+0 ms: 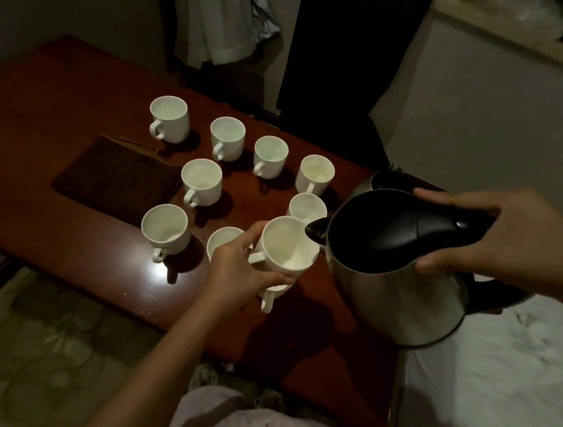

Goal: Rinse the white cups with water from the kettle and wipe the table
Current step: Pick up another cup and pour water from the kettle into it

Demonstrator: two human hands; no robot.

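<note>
Head view, the only one; landmark = the stainless-steel electric kettle with black plastic lid and handle (395,269), held in the air over the near right part of the dark red-brown polished wooden table (65,227).

Right hand (477,232) wrapped around the kettle's black handle, thumb on the far side, fingers curled under; kettle tipped left, black spout at the rim of the held white ceramic cup (287,245); left hand (243,271) grips that cup just left of the spout, fingers round the body near its handle, cup raised and tilted toward the camera; another white cup (270,295) partly hidden under the hand.

Remaining white cups (200,181) stand upright in loose rows left of and beyond the kettle, handles toward the camera; dark brown folded cloth (115,176) lies flat well left of the kettle, beyond the cup rows, untouched.

Light is poor; there may be a little water pooled in the held cup, and I cannot tell whether a stream is running.

Step in hand, my read: filling for the rinse; keep the spout over the cup's mouth, not its lip; tip slowly, small amount only; hold the cup level-ish so nothing slops onto the table; kettle may be hot, so keep left fingers off the steel.
</note>
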